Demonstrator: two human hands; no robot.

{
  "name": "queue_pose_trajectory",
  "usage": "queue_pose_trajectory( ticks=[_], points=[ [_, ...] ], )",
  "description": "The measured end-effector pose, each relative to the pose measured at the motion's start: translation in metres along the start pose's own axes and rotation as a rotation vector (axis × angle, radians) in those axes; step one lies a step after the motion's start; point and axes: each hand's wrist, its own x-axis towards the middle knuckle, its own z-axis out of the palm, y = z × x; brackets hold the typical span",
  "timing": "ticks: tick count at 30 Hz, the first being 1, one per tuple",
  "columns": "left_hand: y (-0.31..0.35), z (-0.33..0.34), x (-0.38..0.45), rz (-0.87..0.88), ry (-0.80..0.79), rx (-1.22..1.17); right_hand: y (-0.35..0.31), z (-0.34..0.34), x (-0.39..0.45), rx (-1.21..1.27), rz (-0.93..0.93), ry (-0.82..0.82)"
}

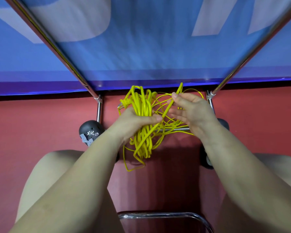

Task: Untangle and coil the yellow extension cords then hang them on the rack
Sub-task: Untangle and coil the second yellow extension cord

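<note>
A bundle of yellow extension cord (144,106) hangs in several long loops above the red floor. My left hand (134,122) grips the bundle around its middle, thumb across the front. One straight yellow strand (166,111) runs up and right from the bundle. My right hand (190,108) pinches this strand near its top between thumb and forefinger, the other fingers spread. Thinner tangled loops (173,122) lie behind and below my right hand. The chrome rack (99,107) stands just behind the cords.
The rack's two slanted chrome rails (57,47) frame a blue banner (141,39). Black caster wheels (208,160) sit at its base. A black shoe with a bow (89,132) is at the left. My bare knees and a chrome chair edge (166,215) fill the bottom.
</note>
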Motion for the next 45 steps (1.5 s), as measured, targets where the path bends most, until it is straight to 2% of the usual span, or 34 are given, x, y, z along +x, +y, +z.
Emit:
queue_pose_trajectory(
  ticks=[4, 8, 12, 15, 21, 29, 34, 39, 42, 45],
  points=[
    [-0.001, 0.005, -0.002, -0.025, -0.072, 0.041, -0.001, -0.003, 0.000, -0.013, 0.041, -0.028],
    [0.000, 0.007, -0.001, -0.022, -0.022, -0.051, -0.001, -0.003, 0.000, -0.068, 0.043, -0.107],
    [-0.003, 0.006, 0.003, 0.000, 0.052, -0.167, 0.014, 0.002, -0.002, -0.519, -0.096, -0.162],
    [-0.002, 0.006, 0.007, 0.013, 0.110, -0.243, 0.025, 0.005, -0.001, -0.695, -0.132, -0.141],
    [0.002, 0.002, 0.013, -0.022, 0.291, -0.388, 0.037, 0.009, -0.005, -0.838, -0.187, -0.208],
    [0.001, 0.006, 0.012, 0.055, 0.242, -0.354, 0.042, 0.016, -0.003, -0.862, -0.365, -0.184],
    [0.002, 0.002, 0.013, 0.090, 0.244, -0.361, 0.031, 0.010, 0.000, -0.773, -0.255, -0.271],
    [0.002, -0.012, 0.018, 0.062, 0.380, -0.417, 0.027, -0.003, -0.005, -1.052, -0.169, -0.479],
    [0.001, -0.021, 0.020, 0.057, 0.452, -0.472, 0.027, -0.013, -0.005, -1.265, -0.189, -0.485],
    [0.000, -0.023, 0.019, 0.053, 0.480, -0.473, 0.029, -0.014, -0.005, -1.334, -0.181, -0.443]
  ],
)
